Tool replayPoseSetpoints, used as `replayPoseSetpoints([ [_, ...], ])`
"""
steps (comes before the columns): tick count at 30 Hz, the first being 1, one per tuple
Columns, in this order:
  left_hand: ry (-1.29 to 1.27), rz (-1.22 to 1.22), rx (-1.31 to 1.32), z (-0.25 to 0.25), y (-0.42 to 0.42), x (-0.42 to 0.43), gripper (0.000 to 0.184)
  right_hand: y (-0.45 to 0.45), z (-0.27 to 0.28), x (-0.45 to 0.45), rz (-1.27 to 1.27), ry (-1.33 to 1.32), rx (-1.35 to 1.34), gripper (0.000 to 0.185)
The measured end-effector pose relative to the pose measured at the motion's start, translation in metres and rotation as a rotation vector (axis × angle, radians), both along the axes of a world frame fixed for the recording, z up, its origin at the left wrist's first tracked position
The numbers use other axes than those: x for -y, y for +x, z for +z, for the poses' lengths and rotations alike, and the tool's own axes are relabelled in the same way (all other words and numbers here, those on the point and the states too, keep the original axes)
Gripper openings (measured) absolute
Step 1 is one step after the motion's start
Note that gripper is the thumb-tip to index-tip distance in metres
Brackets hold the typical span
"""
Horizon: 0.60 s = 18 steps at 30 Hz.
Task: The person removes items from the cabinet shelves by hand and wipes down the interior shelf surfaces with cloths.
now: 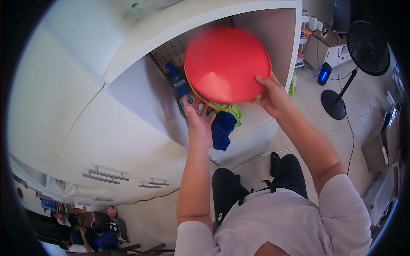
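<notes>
A round red container [228, 64], with a yellowish rim along its lower edge, is tilted in front of an open white cabinet compartment [145, 94]. My right hand [271, 96] grips its lower right edge, thumb on the red face. Below its left side, my left hand [198, 121] has its fingers apart, palm up, near a blue bottle [177, 79] and a small package with a green round mark [190, 100]. A dark blue cloth [223, 130] hangs over the compartment's front edge, beside a light green cloth [234, 112].
Woven basketwork [168, 53] stands inside the compartment. A black fan [335, 102], a speaker with blue light [324, 73] and a white cabinet [335, 53] are at the right. Cables cross the floor. Dark bags [106, 232] and people appear at the lower left.
</notes>
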<state>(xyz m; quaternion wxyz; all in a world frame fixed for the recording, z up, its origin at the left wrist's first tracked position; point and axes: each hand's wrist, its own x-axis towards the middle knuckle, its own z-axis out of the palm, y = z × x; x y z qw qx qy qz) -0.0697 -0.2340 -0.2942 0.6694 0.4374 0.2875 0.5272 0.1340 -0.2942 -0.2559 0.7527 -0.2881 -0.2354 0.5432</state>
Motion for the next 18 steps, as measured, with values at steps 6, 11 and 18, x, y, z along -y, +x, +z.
replayPoseSetpoints([
  [6,0.039,-0.256,-0.024,-0.033,-0.022,0.045,0.085,-0.015,-0.040,0.080,0.030,-0.088,0.211,0.074],
  [11,-0.216,-0.142,-0.032,-0.041,-0.025,0.097,0.083,-0.026,-0.082,0.121,0.066,-0.146,0.245,0.076],
  [18,-0.424,0.004,0.019,-0.075,-0.026,0.107,0.063,0.000,-0.101,0.114,0.226,-0.156,0.453,0.076],
])
